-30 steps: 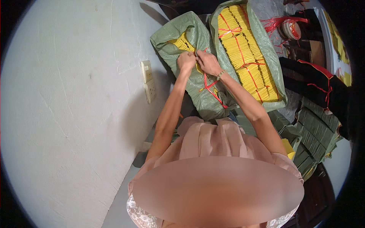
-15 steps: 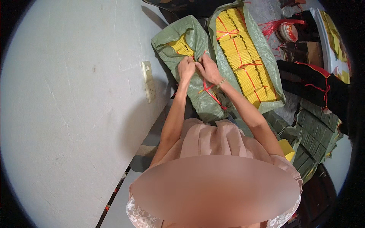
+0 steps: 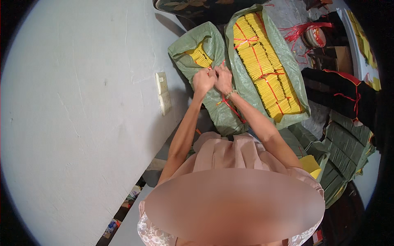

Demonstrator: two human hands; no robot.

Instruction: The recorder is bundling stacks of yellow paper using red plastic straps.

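Note:
A green woven sack [image 3: 186, 43] lies in front of me, folded over a stack of yellow paper bundles [image 3: 200, 55] that shows through its open mouth. My left hand [image 3: 204, 80] is closed at the middle of the sack, its fingers pinched on a red string [image 3: 210, 68]. Close beside it, my right hand [image 3: 223, 80], with a bracelet on the wrist, is closed at the same red string and the gathered sack edge. The fingertips of both hands nearly meet and partly hide the string. Nearer me, a red tie [image 3: 234, 110] runs across the sack.
At right stands a second green sack [image 3: 269, 30], open, filled with yellow bundles tied in red. A pale wall [image 3: 82, 102] with switch plates [image 3: 163, 93] rises on the left. Farther right are a tub with red strings [image 3: 315, 37], a black bundle [image 3: 336, 88] and stacked green packages [image 3: 342, 141].
My right hand has turned and its fingers have drawn in closer to my left hand. The whole view has shifted slightly, and the sacks appear a little lower.

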